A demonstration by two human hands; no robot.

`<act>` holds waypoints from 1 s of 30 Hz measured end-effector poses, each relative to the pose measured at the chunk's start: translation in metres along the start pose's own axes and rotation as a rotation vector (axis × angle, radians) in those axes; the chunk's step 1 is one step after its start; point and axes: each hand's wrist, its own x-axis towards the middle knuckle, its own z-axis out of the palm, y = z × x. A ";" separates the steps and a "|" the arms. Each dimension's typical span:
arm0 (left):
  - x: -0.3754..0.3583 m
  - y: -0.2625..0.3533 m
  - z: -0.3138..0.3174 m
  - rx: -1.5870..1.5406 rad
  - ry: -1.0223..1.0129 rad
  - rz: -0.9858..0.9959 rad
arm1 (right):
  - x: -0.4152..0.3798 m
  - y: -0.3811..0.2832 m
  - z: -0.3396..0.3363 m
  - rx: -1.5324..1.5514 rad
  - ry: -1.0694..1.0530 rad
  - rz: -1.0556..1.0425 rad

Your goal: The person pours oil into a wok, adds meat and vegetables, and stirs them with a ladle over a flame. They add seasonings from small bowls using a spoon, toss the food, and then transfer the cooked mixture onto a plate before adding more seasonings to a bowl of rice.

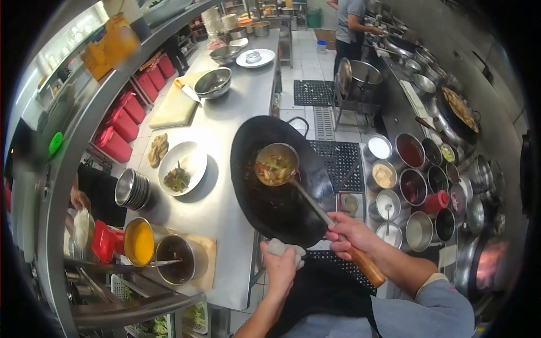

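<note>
My right hand [356,234] is closed around the long handle of a ladle [309,197], whose wooden end sticks out below my fist. The ladle's bowl, over the inside of a black wok [256,211], is full of cooked food [276,169] with green and pale pieces in sauce. My left hand [280,270] grips a folded pale cloth [286,252] against the wok's near rim; the part of the wok under the cloth is hidden. The wok is at the steel table's right edge. Left of it, a white bowl [194,160] holds a small heap of dark greens.
On the steel table [225,253] stand a pot of yellow liquid [141,241], a pot of dark sauce [176,259], stacked metal bowls [132,188] and a knife [187,89] by a cutting board [174,107]. Sauce containers [414,186] crowd the right. A co-worker [352,28] stands farther back.
</note>
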 end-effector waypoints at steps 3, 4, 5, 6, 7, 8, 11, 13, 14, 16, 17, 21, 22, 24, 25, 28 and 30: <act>0.009 0.027 -0.011 -0.115 -0.090 -0.062 | 0.016 -0.005 -0.007 0.457 -0.334 0.162; 0.005 0.043 -0.018 -0.255 -0.205 -0.166 | 0.022 -0.008 -0.001 0.464 -0.378 0.166; 0.000 0.052 -0.026 -0.264 -0.168 -0.146 | 0.026 -0.015 0.012 0.444 -0.401 0.197; -0.006 0.059 -0.033 -0.264 -0.092 -0.297 | 0.029 -0.024 0.029 0.220 -0.358 0.132; -0.010 0.063 -0.038 -0.268 -0.021 -0.451 | 0.036 -0.032 0.045 0.000 -0.315 0.057; -0.014 0.056 -0.044 -0.281 0.004 -0.438 | 0.053 -0.038 0.057 -0.133 -0.300 0.029; -0.028 0.029 -0.055 -0.428 -0.026 -0.503 | 0.113 -0.050 0.094 -0.573 -0.333 -0.089; -0.042 0.032 -0.050 -0.490 0.031 -0.540 | 0.155 -0.050 0.118 -0.774 -0.369 -0.128; -0.048 0.036 -0.049 -0.517 0.033 -0.531 | 0.175 -0.048 0.126 -0.880 -0.373 -0.149; -0.054 0.017 -0.054 -0.495 0.052 -0.540 | 0.225 -0.038 0.132 -0.979 -0.393 -0.199; -0.055 0.013 -0.055 -0.461 0.052 -0.556 | 0.239 -0.033 0.137 -1.068 -0.396 -0.264; -0.063 0.016 -0.050 -0.477 0.097 -0.526 | 0.260 -0.023 0.143 -1.239 -0.374 -0.345; -0.065 0.016 -0.050 -0.499 0.109 -0.532 | 0.259 -0.021 0.142 -1.319 -0.310 -0.407; -0.065 0.014 -0.050 -0.532 0.130 -0.531 | 0.257 -0.023 0.141 -1.403 -0.257 -0.469; -0.065 0.012 -0.050 -0.564 0.105 -0.534 | 0.254 -0.027 0.139 -1.501 -0.274 -0.543; -0.065 0.022 -0.048 -0.593 0.084 -0.543 | 0.257 -0.022 0.135 -1.575 -0.266 -0.678; -0.064 0.024 -0.045 -0.595 0.095 -0.551 | 0.259 -0.023 0.135 -1.552 -0.250 -0.731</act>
